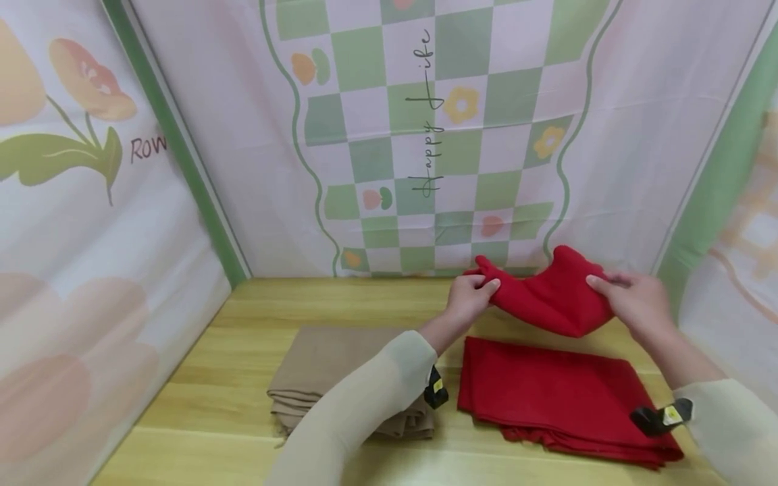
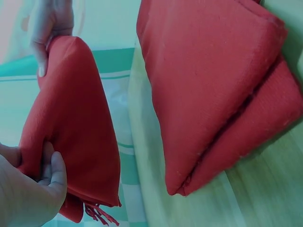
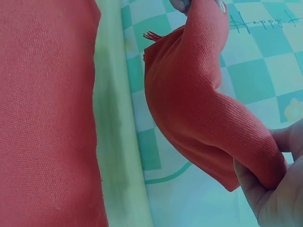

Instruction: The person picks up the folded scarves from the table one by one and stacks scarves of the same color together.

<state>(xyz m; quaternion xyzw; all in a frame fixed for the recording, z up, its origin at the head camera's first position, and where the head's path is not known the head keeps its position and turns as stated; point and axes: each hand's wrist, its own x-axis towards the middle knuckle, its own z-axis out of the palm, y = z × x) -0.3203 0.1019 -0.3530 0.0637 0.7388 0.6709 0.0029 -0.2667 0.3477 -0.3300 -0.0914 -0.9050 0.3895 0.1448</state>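
A red fringed scarf [image 1: 550,297] hangs between both hands above the back right of the table. My left hand [image 1: 471,300] pinches its left end, thumb in front. At the other end my right hand [image 1: 638,300] grips the cloth between thumb and fingers. Short tassels [image 2: 100,213] show at the scarf's edge near the left hand in the left wrist view. Below the held scarf, a folded red cloth [image 1: 559,398] lies flat on the table, its lower layers slightly uneven at the front.
To the left lies a folded beige cloth stack [image 1: 340,358], partly covered by the left sleeve [image 1: 371,398]. The wooden table [image 1: 213,364] meets a printed curtain [image 1: 413,135] at the back. Fabric walls [image 1: 121,270] rise on both sides.
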